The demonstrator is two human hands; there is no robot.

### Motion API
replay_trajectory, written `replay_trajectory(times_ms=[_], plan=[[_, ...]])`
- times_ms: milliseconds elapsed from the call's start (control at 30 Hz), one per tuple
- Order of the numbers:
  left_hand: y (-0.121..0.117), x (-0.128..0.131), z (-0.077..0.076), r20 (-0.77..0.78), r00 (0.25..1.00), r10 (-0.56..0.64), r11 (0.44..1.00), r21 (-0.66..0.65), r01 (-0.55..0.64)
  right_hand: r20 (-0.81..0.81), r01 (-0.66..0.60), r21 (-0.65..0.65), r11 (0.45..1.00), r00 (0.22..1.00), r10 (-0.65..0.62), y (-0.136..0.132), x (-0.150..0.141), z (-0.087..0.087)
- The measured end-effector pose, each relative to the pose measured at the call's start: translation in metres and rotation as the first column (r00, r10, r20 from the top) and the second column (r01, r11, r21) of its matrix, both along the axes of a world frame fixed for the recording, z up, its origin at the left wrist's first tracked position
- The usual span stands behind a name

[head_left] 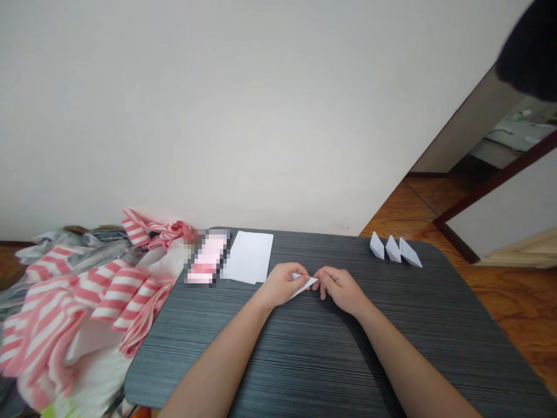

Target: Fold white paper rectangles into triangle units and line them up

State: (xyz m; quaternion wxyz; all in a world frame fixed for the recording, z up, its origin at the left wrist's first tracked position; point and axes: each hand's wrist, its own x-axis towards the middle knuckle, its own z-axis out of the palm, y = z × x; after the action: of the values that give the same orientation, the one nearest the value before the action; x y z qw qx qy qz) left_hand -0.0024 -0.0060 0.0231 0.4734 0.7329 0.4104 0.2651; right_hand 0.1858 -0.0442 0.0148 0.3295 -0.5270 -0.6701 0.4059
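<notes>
Over the middle of the dark table, my left hand [285, 283] is closed around a folded piece of white paper [306, 285], its pointed end sticking out to the right. My right hand [339, 285] meets that point with thumb and index finger pinched together at the tip. Part of the folded paper is hidden behind the left fingers. Up and to the left of my hands lies a stack of white paper sheets [251, 255]. Toward the back right stand three folded white paper shapes [393, 249] in a row.
A blurred-out flat pink-and-white object [206, 258] lies left of the sheets on the dark table [304, 360]. Red-and-white striped cloth [117, 290] and plastic bags are heaped beyond the left edge. A pale wall [243, 116] rises behind; wooden floor [509, 278] shows at right.
</notes>
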Motion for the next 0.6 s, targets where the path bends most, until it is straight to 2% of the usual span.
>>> replay_trajectory(times_ms=[200,433,600], plan=[[-0.0006,0.0004,-0.0009,-0.041,0.999,-0.026,0.999,0.037,0.028,0.094,-0.063,0.036,0.997,0.994,0.059,-0.0010,-0.0039,0.0048],[-0.0011,0.0012,0.0040,-0.046,0.997,-0.066,0.997,0.045,0.068,0.139,-0.066,0.124,0.990,0.989,0.048,-0.0002,-0.0042,0.0020],[-0.0025,0.0008,0.0081,-0.012,0.998,-0.068,0.997,0.045,0.069,0.169,-0.075,0.182,0.980,0.985,0.044,0.0001,-0.0069,0.0068]])
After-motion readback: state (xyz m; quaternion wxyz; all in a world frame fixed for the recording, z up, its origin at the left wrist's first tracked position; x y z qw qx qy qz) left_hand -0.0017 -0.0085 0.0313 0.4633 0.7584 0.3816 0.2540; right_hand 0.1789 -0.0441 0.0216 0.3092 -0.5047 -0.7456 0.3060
